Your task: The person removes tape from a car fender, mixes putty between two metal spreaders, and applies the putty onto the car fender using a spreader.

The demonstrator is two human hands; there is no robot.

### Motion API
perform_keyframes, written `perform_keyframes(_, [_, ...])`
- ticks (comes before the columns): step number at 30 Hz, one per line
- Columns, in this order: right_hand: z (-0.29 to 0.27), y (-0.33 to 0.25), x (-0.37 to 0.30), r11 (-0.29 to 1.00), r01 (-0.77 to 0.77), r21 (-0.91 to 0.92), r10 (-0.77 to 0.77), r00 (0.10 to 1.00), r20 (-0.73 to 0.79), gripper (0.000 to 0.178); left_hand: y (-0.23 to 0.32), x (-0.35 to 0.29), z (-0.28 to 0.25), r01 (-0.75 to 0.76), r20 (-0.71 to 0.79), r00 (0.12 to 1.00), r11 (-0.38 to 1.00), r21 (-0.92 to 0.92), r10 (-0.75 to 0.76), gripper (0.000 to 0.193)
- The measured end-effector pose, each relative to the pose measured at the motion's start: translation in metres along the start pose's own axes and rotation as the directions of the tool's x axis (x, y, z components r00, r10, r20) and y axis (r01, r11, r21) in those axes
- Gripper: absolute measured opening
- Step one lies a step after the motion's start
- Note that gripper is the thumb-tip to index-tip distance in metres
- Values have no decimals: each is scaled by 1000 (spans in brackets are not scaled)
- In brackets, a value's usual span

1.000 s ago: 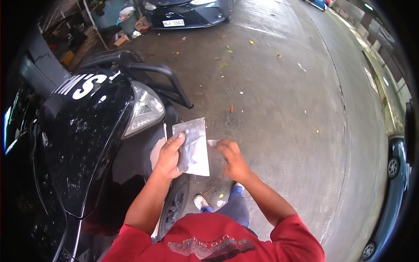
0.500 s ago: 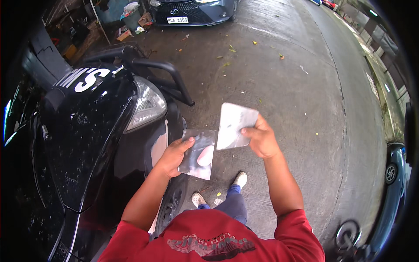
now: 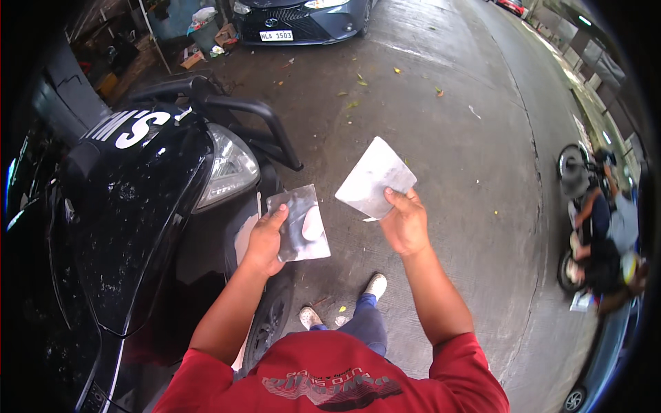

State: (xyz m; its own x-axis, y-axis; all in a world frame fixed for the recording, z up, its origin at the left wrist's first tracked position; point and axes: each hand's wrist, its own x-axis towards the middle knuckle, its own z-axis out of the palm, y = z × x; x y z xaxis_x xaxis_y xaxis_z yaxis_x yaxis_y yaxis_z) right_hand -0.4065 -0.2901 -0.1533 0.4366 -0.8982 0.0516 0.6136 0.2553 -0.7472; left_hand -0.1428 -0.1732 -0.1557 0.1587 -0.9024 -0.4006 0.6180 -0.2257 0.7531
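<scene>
Plate [image 3: 296,230] part-hiding left hand [image 3: 264,242], car [image 3: 303,20] cropped

Glossy grey rectangular plate [image 3: 295,230] and silvery-white round-cornered plate [image 3: 375,177], held apart
The first bears a smooth pale-pink blob [image 3: 312,224]; the second is turned cornerwise.

An outdoor roadside spot, damp grey pavement [image 3: 447,151] dotted with fallen leaves [image 3: 361,83], a black vehicle [image 3: 141,234] alongside, a dark car [image 3: 303,20] parked ahead, a bin [image 3: 204,36] near scattered litter [image 3: 191,60], a motorbike [image 3: 572,165] with a rider, a blue car [image 3: 604,365] at the right edge.
</scene>
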Motion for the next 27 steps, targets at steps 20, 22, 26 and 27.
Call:
perform_keyframes(20, [49, 39, -20, 928, 372, 15, -372, 928, -8, 46, -2, -2, 15, -148, -16, 989, 943, -297, 150, 39])
perform_keyframes(22, [50, 46, -23, 930, 368, -6, -368, 930, 23, 46, 0, -3, 17, -165, -25, 986, 932, -323, 165, 38])
perform_keyframes(26, [54, 52, -44, 899, 388, -202, -394, 919, 10, 43, 1, -4, 30, -170, -35, 985, 931, -323, 168, 37])
perform_keyframes(27, [62, 55, -50, 899, 386, -204, -392, 920, 13, 43, 0, -4, 29, -190, -34, 981, 932, -308, 189, 39])
